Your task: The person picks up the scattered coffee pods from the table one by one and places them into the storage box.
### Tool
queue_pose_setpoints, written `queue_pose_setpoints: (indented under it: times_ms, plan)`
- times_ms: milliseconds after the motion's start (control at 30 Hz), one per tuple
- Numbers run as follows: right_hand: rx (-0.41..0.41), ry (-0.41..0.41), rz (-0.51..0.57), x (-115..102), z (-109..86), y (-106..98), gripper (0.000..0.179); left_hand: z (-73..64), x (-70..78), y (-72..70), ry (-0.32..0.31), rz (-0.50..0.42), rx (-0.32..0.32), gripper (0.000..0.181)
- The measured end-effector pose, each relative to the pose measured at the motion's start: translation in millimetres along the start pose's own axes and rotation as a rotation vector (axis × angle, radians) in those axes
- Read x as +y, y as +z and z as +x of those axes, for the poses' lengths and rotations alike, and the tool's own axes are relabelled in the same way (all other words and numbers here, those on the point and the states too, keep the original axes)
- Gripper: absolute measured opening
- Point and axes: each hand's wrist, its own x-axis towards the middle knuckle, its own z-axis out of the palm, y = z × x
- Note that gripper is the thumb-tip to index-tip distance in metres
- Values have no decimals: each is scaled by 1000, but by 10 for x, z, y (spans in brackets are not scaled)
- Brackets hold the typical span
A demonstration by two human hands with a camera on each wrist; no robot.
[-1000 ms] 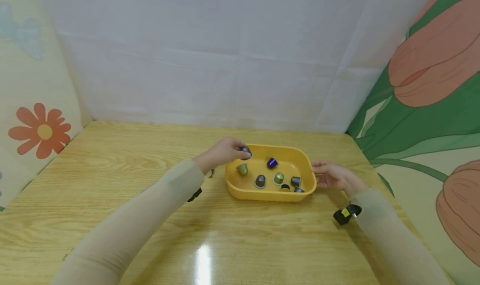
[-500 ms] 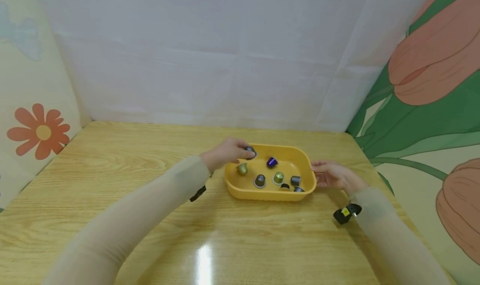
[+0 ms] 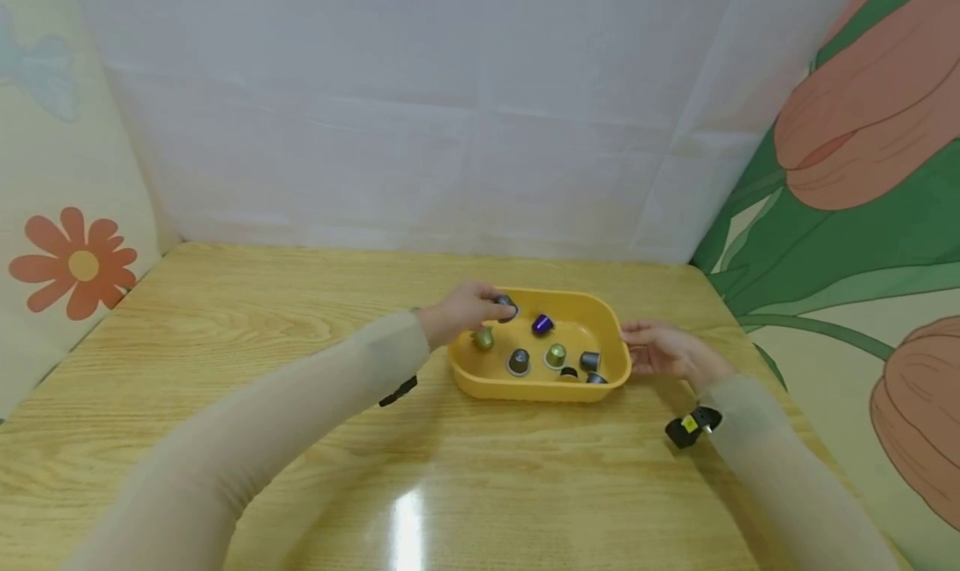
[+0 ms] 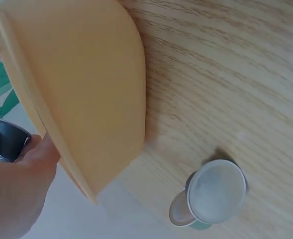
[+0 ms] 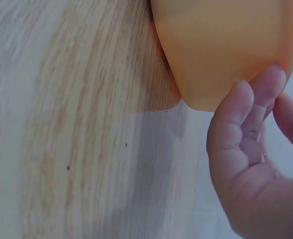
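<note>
My left hand pinches a dark coffee capsule above the left end of a yellow bin. In the left wrist view the dark capsule sits between thumb and fingers beyond the bin's rim. My right hand holds the bin's right end, and fingertips press its outer wall near the rim. Inside the bin lie a pale green capsule, a purple one, a brighter green one, a dark upright one and several others near the front right.
On the wooden table outside the bin, the left wrist view shows a capsule with a pale lid and another capsule against it. A white cloth hangs behind. Printed panels flank the table.
My left hand has moved a little to the right with the dark capsule, further over the bin. The right hand and the bin have stayed almost in place.
</note>
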Motion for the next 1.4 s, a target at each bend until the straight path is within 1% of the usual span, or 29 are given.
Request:
queue_pose_setpoints:
  times_ms: [200,333,433,667,800,900,1000,1133,1233,1400]
  plan:
    - [6,8,13,-3,-1,3,15,3,9,87,-6,39,14,35]
    - [13,10,17,-7,4,-1,15,25,-5,168,-7,37,35,40]
    - [15,12,16,-7,6,-6,17,40,-20,213,4,21,33,44]
    - [4,6,3,-8,8,-4,17,62,-14,268,-4,-10,32,44]
    - [6,7,7,-5,11,-5,17,72,-7,307,5,-26,34,43]
    - [1,7,6,-3,15,-8,19,75,-4,334,21,-21,38,44]
    - [-6,4,7,0,17,-15,20,63,22,357,38,6,41,45]
    - [-7,-1,9,7,16,-25,19,67,51,377,43,18,39,45]
    - [-10,-5,4,9,15,-25,18,95,55,395,35,-5,41,44]
    - [-14,-13,-9,9,11,-17,16,110,88,434,52,18,42,44]
